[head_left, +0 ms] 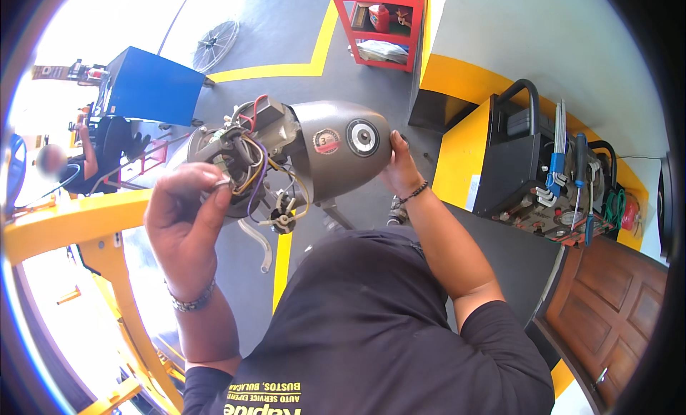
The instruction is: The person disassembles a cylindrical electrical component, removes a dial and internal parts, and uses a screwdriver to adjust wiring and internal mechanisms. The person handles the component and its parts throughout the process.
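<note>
Wires in purple, yellow, white and red crowd the open left end of the grey rounded housing, which lies between your two hands, in front of your torso. Your left hand is at that wired end, thumb and fingertips brought together on a small whitish piece. Your right hand is at the opposite, tapered end, its thumb against the shell; the other fingers are hidden, so you cannot tell how firmly they close on it. A round emblem sits on the shell beside a red-and-white sticker, and below the wires hangs a cluster of terminals. Beyond your left wrist stands a yellow frame, with a blue cabinet behind it and another person at the far left. Ahead is a red shelf cart; to your right, hex keys and a blue-handled screwdriver stand near a brown door
</note>
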A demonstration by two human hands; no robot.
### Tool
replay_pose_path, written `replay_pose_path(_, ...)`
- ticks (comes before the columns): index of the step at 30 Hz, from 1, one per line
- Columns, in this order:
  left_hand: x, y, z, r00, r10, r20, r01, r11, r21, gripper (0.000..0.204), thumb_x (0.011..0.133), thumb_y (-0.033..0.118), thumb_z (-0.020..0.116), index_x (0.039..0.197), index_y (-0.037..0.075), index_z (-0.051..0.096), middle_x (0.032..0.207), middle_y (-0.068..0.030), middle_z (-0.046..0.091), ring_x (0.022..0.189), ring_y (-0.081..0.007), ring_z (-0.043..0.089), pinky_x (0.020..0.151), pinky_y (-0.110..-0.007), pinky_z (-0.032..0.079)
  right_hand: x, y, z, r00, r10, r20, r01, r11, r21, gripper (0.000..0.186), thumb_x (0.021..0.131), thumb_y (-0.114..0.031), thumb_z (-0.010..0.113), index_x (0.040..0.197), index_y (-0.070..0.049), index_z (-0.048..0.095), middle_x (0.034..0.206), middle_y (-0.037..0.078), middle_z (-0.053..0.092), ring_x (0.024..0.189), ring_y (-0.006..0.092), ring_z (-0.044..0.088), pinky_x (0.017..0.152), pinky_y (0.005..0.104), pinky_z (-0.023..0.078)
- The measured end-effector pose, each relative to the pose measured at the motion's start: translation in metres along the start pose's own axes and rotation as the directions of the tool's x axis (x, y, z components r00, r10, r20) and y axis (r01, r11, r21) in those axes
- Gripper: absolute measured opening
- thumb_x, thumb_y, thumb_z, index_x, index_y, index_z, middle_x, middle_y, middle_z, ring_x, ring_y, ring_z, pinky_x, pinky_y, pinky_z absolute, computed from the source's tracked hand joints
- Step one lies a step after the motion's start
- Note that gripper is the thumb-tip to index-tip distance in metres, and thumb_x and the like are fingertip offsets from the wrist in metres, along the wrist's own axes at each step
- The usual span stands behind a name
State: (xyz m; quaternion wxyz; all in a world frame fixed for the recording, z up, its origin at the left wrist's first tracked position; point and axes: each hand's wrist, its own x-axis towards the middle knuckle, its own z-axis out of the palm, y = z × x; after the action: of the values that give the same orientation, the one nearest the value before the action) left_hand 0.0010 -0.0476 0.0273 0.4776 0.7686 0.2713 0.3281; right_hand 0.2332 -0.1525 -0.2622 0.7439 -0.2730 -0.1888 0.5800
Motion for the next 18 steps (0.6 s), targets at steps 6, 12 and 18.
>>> replay_pose_path(6,-0.041,-0.020,-0.002,0.999,-0.045,-0.023,0.042,0.993,-0.109,0.023,0.088,-0.009,0.075,0.105,0.002,0.063,0.105,-0.0119,0.068,0.099,-0.0174,0.064,0.090,-0.030,0.049,0.031,0.020,0.003,0.976,0.151,-0.156,-0.107,0.960,0.259,0.074,0.105,-0.071,0.036,0.146,-0.012,0.056,0.145,0.007,0.062,0.133,0.0243,0.057,0.113,0.0429,0.043)
replay_pose_path(12,-0.059,-0.030,0.008,0.998,-0.056,-0.015,0.054,0.989,-0.140,0.021,0.090,-0.009,0.073,0.108,0.000,0.064,0.106,-0.0129,0.068,0.096,-0.0162,0.065,0.087,-0.029,0.052,0.050,0.017,0.004,0.946,0.180,-0.269,-0.080,0.935,0.345,0.079,0.104,-0.073,0.035,0.146,-0.009,0.055,0.144,0.010,0.062,0.132,0.0271,0.058,0.107,0.0526,0.048)
replay_pose_path(18,-0.063,-0.031,0.025,1.000,-0.021,0.017,0.023,0.986,-0.165,0.020,0.091,-0.010,0.072,0.108,-0.002,0.065,0.107,-0.0143,0.067,0.092,-0.0151,0.065,0.080,-0.027,0.053,0.056,0.011,-0.006,0.769,0.347,-0.537,-0.203,0.929,0.311,0.071,0.107,-0.062,0.034,0.125,0.002,0.060,0.101,0.008,0.065,0.094,0.0258,0.064,0.090,0.0449,0.053)
